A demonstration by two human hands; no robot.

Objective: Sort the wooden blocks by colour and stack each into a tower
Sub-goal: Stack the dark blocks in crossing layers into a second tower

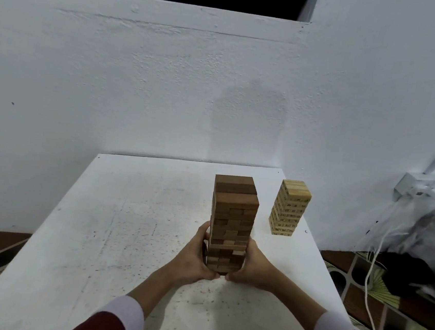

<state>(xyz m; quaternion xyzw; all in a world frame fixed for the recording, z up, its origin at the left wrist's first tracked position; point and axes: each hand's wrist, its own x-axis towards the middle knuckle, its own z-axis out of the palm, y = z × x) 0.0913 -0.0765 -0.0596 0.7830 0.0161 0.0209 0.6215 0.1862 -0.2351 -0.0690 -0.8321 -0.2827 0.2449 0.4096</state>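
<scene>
Since loose blocks topple easily, we cup the dark-brown tower point(233, 220) low at its base, left hand point(196, 256) and right hand point(251, 268) gripping it.

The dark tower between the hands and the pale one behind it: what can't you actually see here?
- Dark tower: its foot, in the head view, is covered by the left hand and right hand.
- Pale tower: the dark marks on its blocks are too small to read.
- Table: the near edge is cut off by the frame and sleeves.
</scene>
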